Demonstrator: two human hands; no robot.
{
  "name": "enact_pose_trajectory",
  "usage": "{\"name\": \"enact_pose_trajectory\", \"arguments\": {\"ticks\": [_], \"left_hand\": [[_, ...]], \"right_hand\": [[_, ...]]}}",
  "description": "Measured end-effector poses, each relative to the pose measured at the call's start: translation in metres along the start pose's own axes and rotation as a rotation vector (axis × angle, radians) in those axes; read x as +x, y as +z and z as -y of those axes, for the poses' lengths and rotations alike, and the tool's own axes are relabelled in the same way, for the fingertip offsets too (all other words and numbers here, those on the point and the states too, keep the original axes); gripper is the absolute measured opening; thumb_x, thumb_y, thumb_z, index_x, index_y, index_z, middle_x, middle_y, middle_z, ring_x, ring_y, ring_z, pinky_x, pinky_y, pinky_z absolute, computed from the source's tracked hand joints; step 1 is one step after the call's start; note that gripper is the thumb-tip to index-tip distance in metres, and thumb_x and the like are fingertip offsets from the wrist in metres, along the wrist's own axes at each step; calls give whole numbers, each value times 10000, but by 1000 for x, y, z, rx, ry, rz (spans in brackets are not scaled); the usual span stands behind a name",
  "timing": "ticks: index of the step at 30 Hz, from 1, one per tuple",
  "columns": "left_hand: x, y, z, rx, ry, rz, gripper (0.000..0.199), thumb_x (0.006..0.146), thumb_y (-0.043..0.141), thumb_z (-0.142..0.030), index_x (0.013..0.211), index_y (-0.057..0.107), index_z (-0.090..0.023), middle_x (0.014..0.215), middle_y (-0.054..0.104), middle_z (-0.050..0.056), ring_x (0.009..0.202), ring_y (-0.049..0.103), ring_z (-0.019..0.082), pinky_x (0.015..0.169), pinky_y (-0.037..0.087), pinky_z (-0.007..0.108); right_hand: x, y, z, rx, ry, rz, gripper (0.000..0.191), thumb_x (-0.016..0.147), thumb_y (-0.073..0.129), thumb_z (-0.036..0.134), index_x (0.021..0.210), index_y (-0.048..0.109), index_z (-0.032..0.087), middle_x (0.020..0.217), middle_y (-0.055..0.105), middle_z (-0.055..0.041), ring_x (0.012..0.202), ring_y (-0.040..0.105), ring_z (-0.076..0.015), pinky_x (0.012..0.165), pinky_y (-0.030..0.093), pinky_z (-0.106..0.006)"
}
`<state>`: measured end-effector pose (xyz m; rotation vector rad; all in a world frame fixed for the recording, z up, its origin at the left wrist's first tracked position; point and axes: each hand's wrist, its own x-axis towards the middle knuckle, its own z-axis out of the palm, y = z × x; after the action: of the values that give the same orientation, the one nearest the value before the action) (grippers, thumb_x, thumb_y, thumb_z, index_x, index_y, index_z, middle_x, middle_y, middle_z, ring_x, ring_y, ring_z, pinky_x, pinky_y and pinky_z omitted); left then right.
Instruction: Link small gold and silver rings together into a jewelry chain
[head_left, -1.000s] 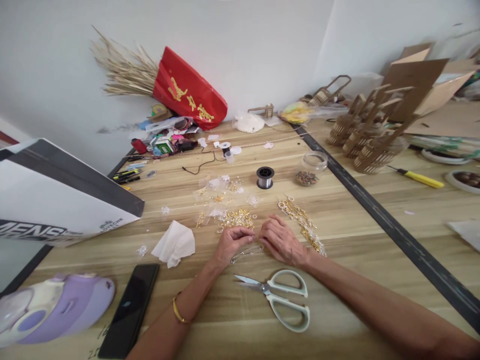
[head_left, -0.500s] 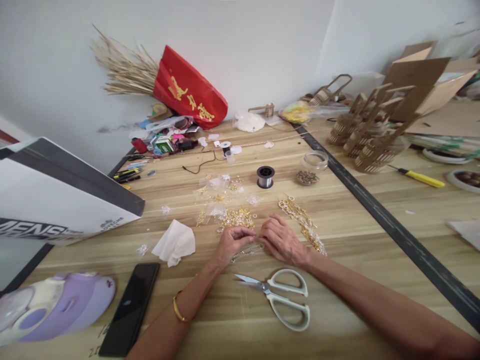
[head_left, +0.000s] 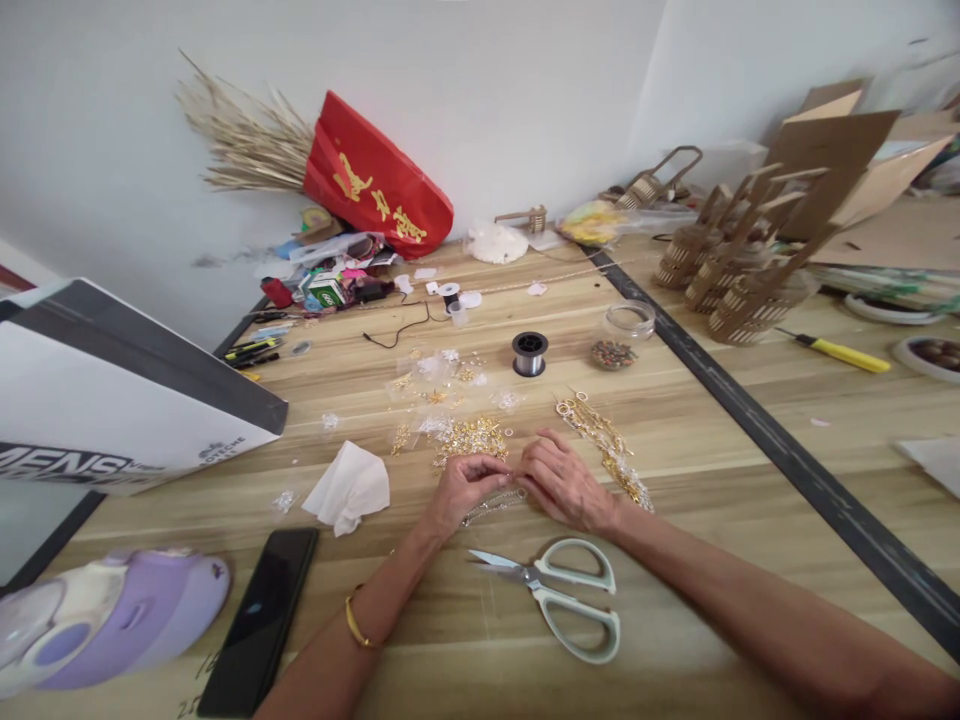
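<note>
My left hand is closed in a pinch beside a silver chain on the wooden table. Its fingertips meet those of my right hand, whose fingers are curled together. What lies between the fingertips is too small to make out. Just beyond the hands is a pile of gold and clear beads. Strung gold and white strands lie beyond my right hand. Nearer me, scissors rest with their blades pointing left.
A black wire spool and a clear jar of beads stand behind the hands. On the left are a white cloth, a phone, a purple device and a large box. Small baskets stand at the right.
</note>
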<state>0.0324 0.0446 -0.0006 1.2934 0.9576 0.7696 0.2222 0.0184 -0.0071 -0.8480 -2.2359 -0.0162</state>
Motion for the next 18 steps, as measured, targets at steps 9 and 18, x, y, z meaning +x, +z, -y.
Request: {"name": "enact_pose_trajectory", "arguments": {"ticks": [9, 18], "left_hand": [[0, -1, -2, -2, 2, -42, 206, 608, 772, -283, 741, 720, -135, 709, 716, 43, 672, 636, 161, 697, 506, 274], [1, -1, 0, 10, 18, -46, 176, 624, 767, -254, 749, 724, -138, 738, 723, 46, 693, 642, 160, 699, 504, 268]], "right_hand": [[-2, -1, -2, -8, 17, 14, 112, 920, 432, 147, 905, 542, 155, 809, 601, -55, 811, 532, -170, 933, 368, -424], [-3, 1, -4, -1, 25, 40, 102, 917, 443, 154, 918, 545, 161, 823, 599, -52, 828, 532, -171, 949, 351, -427]]}}
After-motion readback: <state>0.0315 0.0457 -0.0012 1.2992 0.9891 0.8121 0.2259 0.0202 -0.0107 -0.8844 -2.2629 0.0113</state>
